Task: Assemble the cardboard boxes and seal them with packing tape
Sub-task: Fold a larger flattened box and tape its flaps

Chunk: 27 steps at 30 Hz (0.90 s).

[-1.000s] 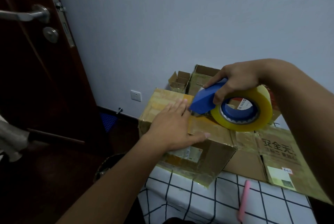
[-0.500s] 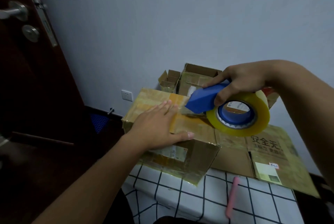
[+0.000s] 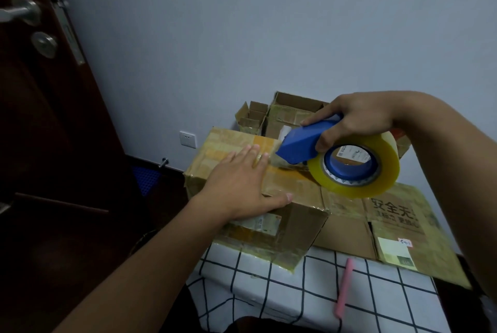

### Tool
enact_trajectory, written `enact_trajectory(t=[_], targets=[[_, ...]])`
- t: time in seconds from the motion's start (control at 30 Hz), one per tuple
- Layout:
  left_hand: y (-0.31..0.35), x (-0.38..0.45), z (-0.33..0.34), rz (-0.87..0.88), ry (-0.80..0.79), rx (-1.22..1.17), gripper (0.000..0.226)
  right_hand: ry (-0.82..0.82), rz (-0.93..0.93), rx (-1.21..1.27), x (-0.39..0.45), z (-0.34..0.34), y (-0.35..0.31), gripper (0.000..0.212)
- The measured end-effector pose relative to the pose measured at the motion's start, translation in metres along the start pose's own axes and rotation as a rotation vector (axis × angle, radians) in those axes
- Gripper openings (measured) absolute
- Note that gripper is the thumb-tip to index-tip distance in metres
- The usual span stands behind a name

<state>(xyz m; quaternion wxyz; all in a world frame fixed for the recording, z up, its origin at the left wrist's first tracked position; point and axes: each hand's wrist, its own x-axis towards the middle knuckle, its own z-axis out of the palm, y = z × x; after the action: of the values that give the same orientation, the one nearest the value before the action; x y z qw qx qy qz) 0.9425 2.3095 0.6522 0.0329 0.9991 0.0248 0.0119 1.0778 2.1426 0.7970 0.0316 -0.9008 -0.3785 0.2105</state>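
Right grip (image 3: 357,120) curled round dispenser (image 3: 304,141), left (image 3: 239,184) flat on box (image 3: 293,222); taping seam, next draw tape along.

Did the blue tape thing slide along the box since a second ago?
Cannot tell. The tape dispenser sits by the left hand's fingertips on the box just as before; the camera shifted, so any slide is too small to see.

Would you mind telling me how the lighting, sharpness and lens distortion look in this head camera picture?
Head view: dim, bluish light, the door almost lost in shadow; wide-angle bending shows along the door edge; the tape dispenser, the right hand and the left hand on the box are fairly sharp; faint sheen on the tape roll.
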Motion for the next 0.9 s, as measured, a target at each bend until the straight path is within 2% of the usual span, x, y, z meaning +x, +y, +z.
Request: enact_trajectory(t=[0.17,0.33,0.57,0.73,0.9], targets=[[0.007,0.002,0.004,0.062,0.031,-0.014,0.094,-0.006,0.001,-0.044,0.004,0.0,-0.003,0.053],[0.019,0.003,0.0,0.113,0.025,-0.046,0.111,-0.007,-0.013,-0.037,0.004,0.0,-0.002,0.054],[0.021,0.007,0.004,0.061,0.003,-0.018,0.111,-0.027,-0.037,-0.048,0.002,-0.001,0.006,0.057],[0.018,0.006,0.001,0.056,-0.087,-0.031,0.112,-0.068,-0.008,-0.015,-0.014,0.007,0.039,0.056],[0.023,0.007,0.0,0.046,-0.106,-0.03,0.107,0.034,-0.061,0.122,-0.03,0.025,0.073,0.059]])
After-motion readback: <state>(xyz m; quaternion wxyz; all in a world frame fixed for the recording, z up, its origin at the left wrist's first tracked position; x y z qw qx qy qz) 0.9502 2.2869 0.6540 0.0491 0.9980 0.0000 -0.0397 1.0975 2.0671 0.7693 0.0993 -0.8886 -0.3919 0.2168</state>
